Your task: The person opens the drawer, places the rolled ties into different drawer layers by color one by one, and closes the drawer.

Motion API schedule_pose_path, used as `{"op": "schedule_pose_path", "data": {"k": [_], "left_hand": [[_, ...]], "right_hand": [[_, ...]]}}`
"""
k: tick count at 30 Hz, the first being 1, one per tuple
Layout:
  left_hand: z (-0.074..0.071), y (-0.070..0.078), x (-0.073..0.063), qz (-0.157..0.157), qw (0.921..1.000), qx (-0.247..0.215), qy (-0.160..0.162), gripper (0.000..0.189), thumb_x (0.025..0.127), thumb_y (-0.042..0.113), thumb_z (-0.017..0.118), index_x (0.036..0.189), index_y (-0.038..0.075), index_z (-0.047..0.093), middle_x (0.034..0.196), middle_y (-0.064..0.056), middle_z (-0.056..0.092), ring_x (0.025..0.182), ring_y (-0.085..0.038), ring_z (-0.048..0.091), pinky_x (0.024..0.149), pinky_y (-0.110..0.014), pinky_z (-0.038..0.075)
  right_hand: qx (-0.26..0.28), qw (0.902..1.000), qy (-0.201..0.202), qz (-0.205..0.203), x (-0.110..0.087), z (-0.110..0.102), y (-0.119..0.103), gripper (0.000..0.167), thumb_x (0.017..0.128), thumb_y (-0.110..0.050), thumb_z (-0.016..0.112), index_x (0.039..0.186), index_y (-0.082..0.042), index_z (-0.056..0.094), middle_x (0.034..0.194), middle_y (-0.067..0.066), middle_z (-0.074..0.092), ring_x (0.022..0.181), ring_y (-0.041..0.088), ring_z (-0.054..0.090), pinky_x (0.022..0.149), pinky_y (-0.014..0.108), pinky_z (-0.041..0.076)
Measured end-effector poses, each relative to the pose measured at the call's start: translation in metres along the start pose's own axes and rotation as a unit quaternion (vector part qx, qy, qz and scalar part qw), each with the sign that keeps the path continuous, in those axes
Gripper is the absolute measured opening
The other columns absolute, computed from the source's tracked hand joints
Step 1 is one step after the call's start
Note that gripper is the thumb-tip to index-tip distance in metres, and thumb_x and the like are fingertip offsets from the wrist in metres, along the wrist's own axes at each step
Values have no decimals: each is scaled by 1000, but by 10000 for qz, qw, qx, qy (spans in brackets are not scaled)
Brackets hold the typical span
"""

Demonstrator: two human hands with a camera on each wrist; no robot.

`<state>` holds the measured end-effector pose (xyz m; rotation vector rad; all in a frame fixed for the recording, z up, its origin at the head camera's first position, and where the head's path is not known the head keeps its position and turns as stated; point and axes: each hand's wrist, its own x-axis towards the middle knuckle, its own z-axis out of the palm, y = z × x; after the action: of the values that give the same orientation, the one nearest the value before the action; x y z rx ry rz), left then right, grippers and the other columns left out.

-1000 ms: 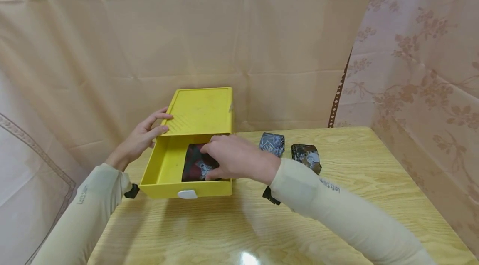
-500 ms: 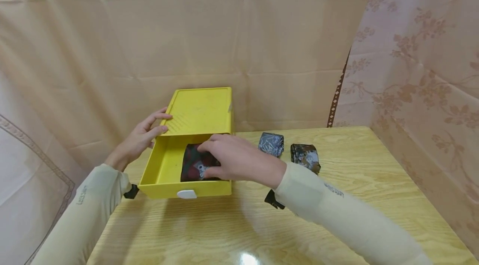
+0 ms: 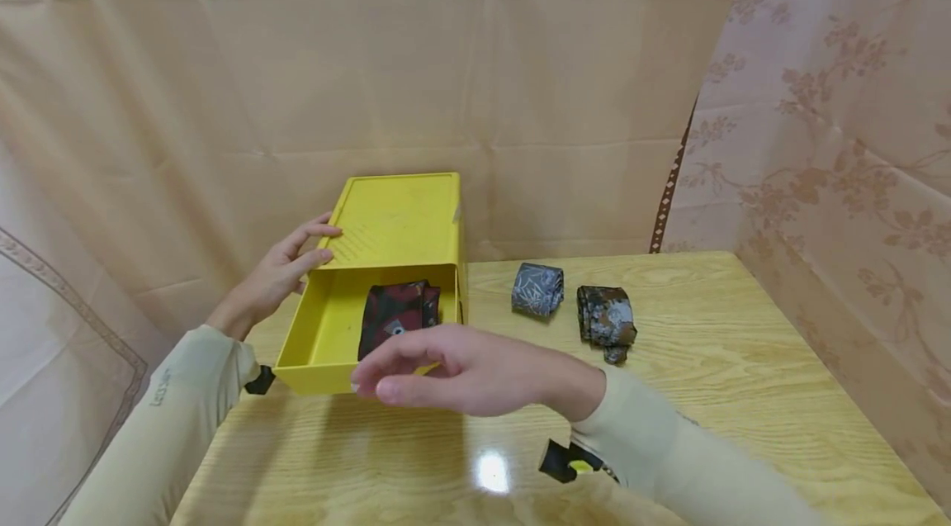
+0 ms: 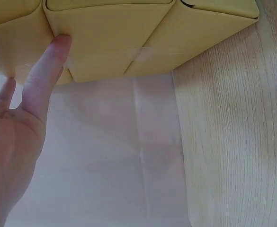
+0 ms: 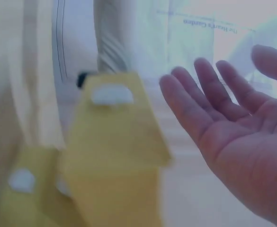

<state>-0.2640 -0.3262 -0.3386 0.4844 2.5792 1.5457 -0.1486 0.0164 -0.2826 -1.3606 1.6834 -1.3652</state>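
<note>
A yellow drawer box (image 3: 401, 220) stands on the table with its yellow drawer (image 3: 333, 319) pulled out toward me. My left hand (image 3: 267, 282) rests its straight fingers against the box's left edge. In the left wrist view, one fingertip of that hand touches the yellow side wall. Inside the drawer, at its right side, lies a dark red patterned rolled necktie (image 3: 390, 311). My right hand (image 3: 475, 369) hovers in front of the drawer, its fingers relaxed and holding nothing. From the head it covers part of the drawer front; the right wrist view shows the white knob (image 5: 112, 94) there.
To the right of the box, a grey-blue patterned rolled necktie (image 3: 538, 290) and a brown-black floral one (image 3: 607, 315) lie on the wooden table (image 3: 713, 361). A beige curtain (image 3: 483, 80) hangs close behind the box. More yellow drawer fronts (image 5: 39, 189) show in the right wrist view.
My right hand has let go of the dark red necktie, leaving it in the drawer, and has drawn back toward me and down. The left hand stays put.
</note>
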Motion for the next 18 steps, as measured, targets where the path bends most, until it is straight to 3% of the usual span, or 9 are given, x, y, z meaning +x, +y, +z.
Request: {"op": "schedule_pose_path", "data": {"k": [5,9,14,18], "left_hand": [[1,0,1,-15,9999,133,32,41,107,34,53,144,18,48,169,4,14,122,-25,43,64,-36,46],[1,0,2,-14,9999,164,39,41,107,34,52,144,18,48,169,4,14,122,-26,43,65,-36,46],[1,0,1,-3,9998,193,40,40,107,34,52,144,18,48,170,4,14,118,-26,45,64,-35,45],[1,0,1,-25,9998,189,40,40,108,34,51,144,18,48,170,4,14,122,-26,43,65,-34,46]], "right_hand": [[1491,9851,-770,390,2,18,23,45,113,-26,33,149,1,43,147,18,53,129,9,54,106,33,45],[2060,9679,-1187,814,3,31,38,51,114,-31,22,157,-5,30,153,20,46,131,10,52,105,32,46],[2890,9352,-1284,1596,5,44,56,54,113,-37,15,160,-11,24,152,21,47,132,21,54,102,36,49],[3432,9142,-1056,1881,8,49,70,59,112,-46,16,160,-13,23,151,23,46,134,31,52,102,46,49]]}}
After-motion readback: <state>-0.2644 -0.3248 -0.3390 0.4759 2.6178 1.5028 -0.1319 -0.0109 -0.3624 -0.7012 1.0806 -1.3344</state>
